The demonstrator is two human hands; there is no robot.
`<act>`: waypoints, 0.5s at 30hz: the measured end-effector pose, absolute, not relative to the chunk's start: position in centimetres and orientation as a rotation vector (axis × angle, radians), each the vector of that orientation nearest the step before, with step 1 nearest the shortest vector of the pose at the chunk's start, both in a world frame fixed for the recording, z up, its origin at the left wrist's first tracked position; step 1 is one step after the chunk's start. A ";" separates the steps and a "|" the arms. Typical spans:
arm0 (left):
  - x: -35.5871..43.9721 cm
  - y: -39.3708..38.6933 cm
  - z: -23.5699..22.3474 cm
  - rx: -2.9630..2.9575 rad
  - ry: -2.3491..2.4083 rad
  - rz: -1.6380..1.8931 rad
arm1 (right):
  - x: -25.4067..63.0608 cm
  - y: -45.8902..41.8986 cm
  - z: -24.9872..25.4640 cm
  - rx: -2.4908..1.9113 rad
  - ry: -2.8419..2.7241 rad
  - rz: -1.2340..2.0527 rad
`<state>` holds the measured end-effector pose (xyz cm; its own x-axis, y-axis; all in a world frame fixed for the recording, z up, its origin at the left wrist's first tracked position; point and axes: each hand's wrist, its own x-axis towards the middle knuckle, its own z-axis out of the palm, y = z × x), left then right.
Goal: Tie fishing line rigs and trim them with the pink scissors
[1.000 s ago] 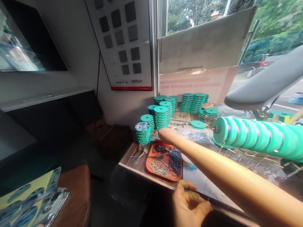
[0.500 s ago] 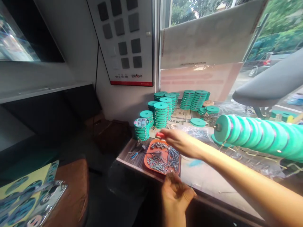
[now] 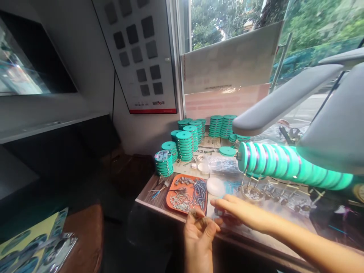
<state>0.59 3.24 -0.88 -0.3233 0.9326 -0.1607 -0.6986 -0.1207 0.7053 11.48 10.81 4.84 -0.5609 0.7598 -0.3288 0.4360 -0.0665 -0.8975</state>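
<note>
Drawn back from the orange tray [image 3: 170, 197]'s far side, the right hand [image 3: 238, 211] is beside the left hand [image 3: 198, 232] at the tabletop [image 3: 152, 190]'s near edge; what either grip grasps, I cannot tell. The tray lies by the near-left corner, a window [image 3: 210, 22] beyond.

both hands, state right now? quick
Left hand: fingers curled toward the thumb; whether it grips anything cannot be told.
Right hand: upper fingers extended, underside hidden; grip cannot be told.

Beyond my left grip [image 3: 199, 238], the tray [image 3: 170, 190] lies on the worktop [image 3: 148, 195], spool stacks [image 3: 184, 147] behind it, a spool row [image 3: 284, 161] rightward.
</note>
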 end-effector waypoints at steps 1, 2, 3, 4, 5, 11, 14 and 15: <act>0.5 3.3 -1.1 0.365 0.836 1.731 | 11.2 10.9 4.7 -1.256 -1.941 1.718; 0.3 3.3 -1.2 0.347 0.829 1.738 | 11.0 11.0 4.5 -1.218 -1.944 1.765; 0.2 3.3 -1.4 0.328 0.822 1.743 | 10.7 11.1 4.4 -1.185 -1.942 1.805; 0.0 3.4 -1.5 0.306 0.817 1.745 | 10.5 11.2 4.2 -1.161 -1.939 1.834; -0.1 3.4 -1.6 0.283 0.811 1.746 | 10.2 11.3 4.1 -1.141 -1.932 1.860; -0.5 3.4 -1.7 0.222 0.781 1.746 | 9.3 11.6 3.2 -1.088 -1.864 1.990; -0.6 3.4 -1.8 0.228 0.772 1.754 | 9.1 11.7 2.9 -1.079 -1.836 2.040; -0.6 3.4 -1.8 0.237 0.773 1.758 | 9.1 11.7 2.8 -1.077 -1.826 2.047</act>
<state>-0.57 3.36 -1.82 -0.3361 0.9152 -0.2223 -0.7824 -0.1400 0.6069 9.06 11.70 2.83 -0.7163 0.5832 -0.3831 0.3143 -0.2205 -0.9234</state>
